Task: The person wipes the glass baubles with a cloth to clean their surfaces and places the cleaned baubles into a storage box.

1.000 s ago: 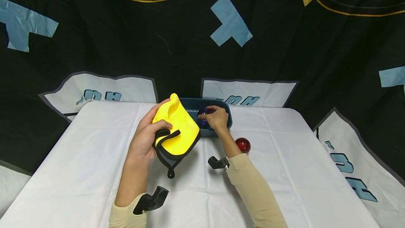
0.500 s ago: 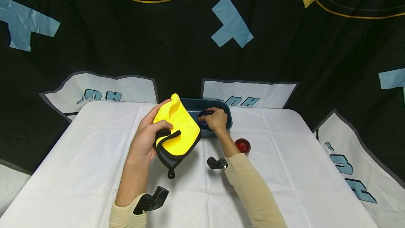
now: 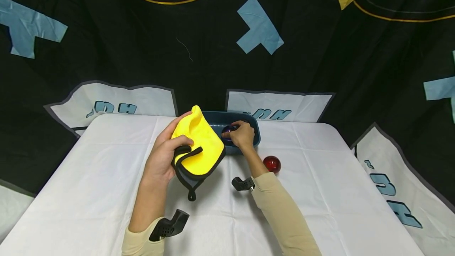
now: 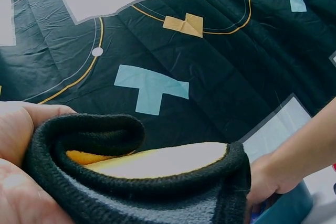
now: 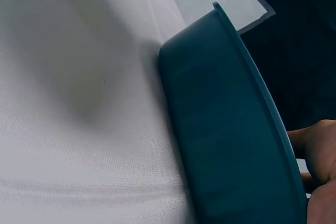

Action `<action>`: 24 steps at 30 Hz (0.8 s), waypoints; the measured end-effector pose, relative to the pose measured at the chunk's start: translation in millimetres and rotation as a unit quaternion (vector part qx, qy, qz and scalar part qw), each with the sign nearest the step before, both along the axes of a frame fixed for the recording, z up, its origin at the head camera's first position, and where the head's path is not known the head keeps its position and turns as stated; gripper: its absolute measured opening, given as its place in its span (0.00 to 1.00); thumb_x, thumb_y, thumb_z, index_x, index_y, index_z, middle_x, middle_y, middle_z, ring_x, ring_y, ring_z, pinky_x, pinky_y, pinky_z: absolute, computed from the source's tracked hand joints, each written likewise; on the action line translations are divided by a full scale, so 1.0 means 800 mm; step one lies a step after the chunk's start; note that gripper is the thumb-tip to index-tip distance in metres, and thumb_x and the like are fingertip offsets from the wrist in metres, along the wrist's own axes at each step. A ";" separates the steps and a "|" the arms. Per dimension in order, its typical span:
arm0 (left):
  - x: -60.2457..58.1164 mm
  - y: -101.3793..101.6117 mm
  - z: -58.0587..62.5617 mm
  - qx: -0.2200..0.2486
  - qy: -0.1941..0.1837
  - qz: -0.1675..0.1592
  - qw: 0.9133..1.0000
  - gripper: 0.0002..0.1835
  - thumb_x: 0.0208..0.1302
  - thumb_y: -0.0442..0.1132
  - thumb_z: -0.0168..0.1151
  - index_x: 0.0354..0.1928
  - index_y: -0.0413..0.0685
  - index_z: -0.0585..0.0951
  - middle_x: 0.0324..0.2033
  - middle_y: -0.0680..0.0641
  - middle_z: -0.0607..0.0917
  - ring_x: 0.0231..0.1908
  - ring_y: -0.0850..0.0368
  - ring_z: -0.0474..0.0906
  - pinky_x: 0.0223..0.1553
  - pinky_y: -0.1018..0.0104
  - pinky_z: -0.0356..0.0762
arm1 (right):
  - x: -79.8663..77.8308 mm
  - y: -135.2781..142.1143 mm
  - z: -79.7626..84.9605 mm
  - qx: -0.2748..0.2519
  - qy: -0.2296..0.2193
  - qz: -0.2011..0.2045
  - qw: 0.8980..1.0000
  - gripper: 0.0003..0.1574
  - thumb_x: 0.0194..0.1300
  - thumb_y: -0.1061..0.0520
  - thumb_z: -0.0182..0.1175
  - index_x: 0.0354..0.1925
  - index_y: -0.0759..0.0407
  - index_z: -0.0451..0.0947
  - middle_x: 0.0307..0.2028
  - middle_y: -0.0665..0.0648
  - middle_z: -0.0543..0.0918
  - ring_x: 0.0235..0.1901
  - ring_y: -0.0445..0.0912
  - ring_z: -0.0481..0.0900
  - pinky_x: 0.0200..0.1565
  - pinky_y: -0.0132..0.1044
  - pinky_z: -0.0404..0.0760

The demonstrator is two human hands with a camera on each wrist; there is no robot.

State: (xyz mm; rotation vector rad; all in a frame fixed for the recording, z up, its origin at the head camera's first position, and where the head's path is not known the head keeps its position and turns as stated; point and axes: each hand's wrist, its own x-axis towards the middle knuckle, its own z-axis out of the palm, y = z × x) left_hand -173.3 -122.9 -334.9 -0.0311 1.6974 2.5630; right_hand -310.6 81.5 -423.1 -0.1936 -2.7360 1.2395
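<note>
My left hand (image 3: pixel 164 154) holds a yellow cloth (image 3: pixel 202 145) with black edging and a grey back, thumb on its yellow face. In the left wrist view the cloth (image 4: pixel 157 182) curls over with its dark edging toward the camera. My right hand (image 3: pixel 243 134) reaches into a dark teal basin (image 3: pixel 217 117) and grips a dark purple-blue glassy ball (image 3: pixel 228 132) between thumb and fingers. The basin wall (image 5: pixel 226 114) hides most of that hand and the ball in the right wrist view. A red glassy ball (image 3: pixel 272 164) lies on the table beside my right forearm.
The white-covered table (image 3: pixel 96 185) carries the basin near its far edge. Behind it hangs a black curtain (image 3: pixel 142 50) with blue and yellow patches. Black wrist mounts (image 3: pixel 170 225) sit on both sleeves.
The right hand has shifted slightly over the purple-blue ball, which has turned in the basin and now looks darker. The left hand and cloth stay nearly still.
</note>
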 end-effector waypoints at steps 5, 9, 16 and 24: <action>-0.001 0.001 0.000 -0.002 0.003 0.001 1.000 0.36 0.63 0.24 0.53 0.72 0.59 0.70 0.69 0.48 0.66 0.66 0.47 0.65 0.57 0.60 0.82 | 0.002 0.000 0.002 0.002 0.000 0.000 1.000 0.33 0.51 0.53 0.79 0.54 0.63 0.83 0.46 0.65 0.86 0.56 0.60 0.74 0.57 0.56 0.75; -0.001 0.001 -0.001 -0.004 0.001 0.001 1.000 0.36 0.63 0.24 0.53 0.72 0.60 0.70 0.69 0.48 0.66 0.66 0.47 0.66 0.57 0.61 0.82 | 0.004 0.001 0.002 -0.001 0.006 -0.001 1.000 0.33 0.50 0.54 0.79 0.54 0.63 0.82 0.46 0.65 0.86 0.56 0.60 0.74 0.57 0.56 0.75; -0.002 0.003 -0.002 -0.007 -0.006 0.001 1.000 0.37 0.62 0.24 0.54 0.72 0.61 0.71 0.69 0.49 0.66 0.66 0.48 0.65 0.57 0.61 0.82 | 0.006 0.002 0.004 -0.009 0.046 -0.003 0.999 0.31 0.50 0.59 0.79 0.53 0.65 0.83 0.46 0.66 0.87 0.53 0.62 0.77 0.58 0.59 0.74; -0.002 0.002 -0.002 -0.007 -0.009 0.000 1.000 0.37 0.61 0.23 0.53 0.71 0.61 0.71 0.69 0.49 0.66 0.65 0.48 0.65 0.56 0.61 0.83 | 0.011 0.007 0.009 -0.035 0.067 -0.002 0.997 0.31 0.51 0.61 0.78 0.54 0.64 0.83 0.47 0.66 0.87 0.53 0.60 0.79 0.58 0.56 0.77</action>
